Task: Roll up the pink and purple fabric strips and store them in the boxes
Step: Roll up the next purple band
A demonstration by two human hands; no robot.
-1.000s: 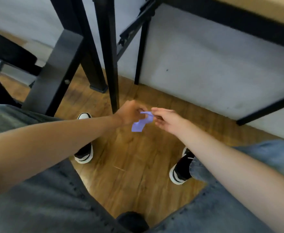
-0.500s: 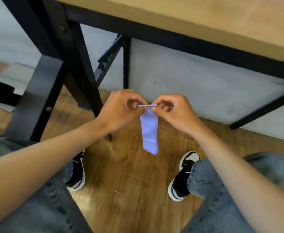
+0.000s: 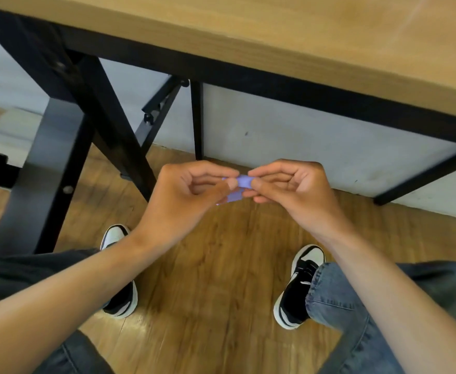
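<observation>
At the centre of the frame we see the purple fabric strip, a small piece mostly bunched between the two hands, held in the air below the table edge and above the floor. Only a short part of it shows: a band between the fingertips and a little flap hanging just beneath. How tightly it is rolled we cannot tell, since the fingers cover most of it.

Our left hand comes in from the lower left with its fingers curled, thumb and forefinger pinching the strip's left end. Our right hand comes in from the lower right, fingers likewise curled, pinching the right end. The fingertips of the two hands nearly meet over the fabric.

Below the hands lies the wooden floor. On it stand two black-and-white shoes: the left shoe at lower left, partly covered by the forearm, and the right shoe at lower right, with blue jeans over its heel.

Across the top of the frame runs the wooden tabletop with a black frame under its edge. Black table legs slant down through the upper left, just beside the left hand. Behind the hands stands a pale wall, meeting the floor along a line at the height of the knuckles.
</observation>
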